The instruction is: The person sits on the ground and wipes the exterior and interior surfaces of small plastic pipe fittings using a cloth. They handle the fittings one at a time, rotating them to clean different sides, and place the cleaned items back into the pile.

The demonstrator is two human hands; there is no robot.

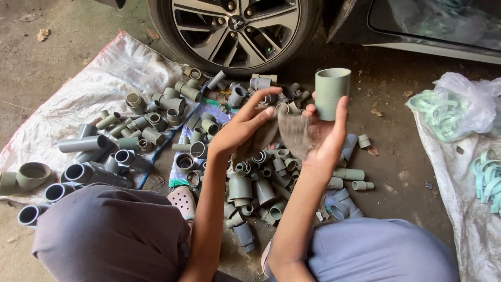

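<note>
1. The right hand (326,138) holds a short grey-green pipe coupling (331,91) upright, up in the air above the pile, pinched only by the fingertips with the palm half open. A grip that light could let it slip and drop into the heap below.
2. The left hand (245,125) is loosely closed on a brownish rag (292,133) that drapes across to the right palm. If the rag snags on the coupling's rim, a tug might pull the piece loose.
3. Under both hands lies a dense pile of grey fittings (255,183) on the ground. A dropped piece would be hard to tell from the rest.
4. Loose elbow pieces (344,203) sit just beside the right knee; a shift of the leg could scatter them.
5. The car wheel (235,28) stands at the far side, and round fittings may roll under it.
</note>
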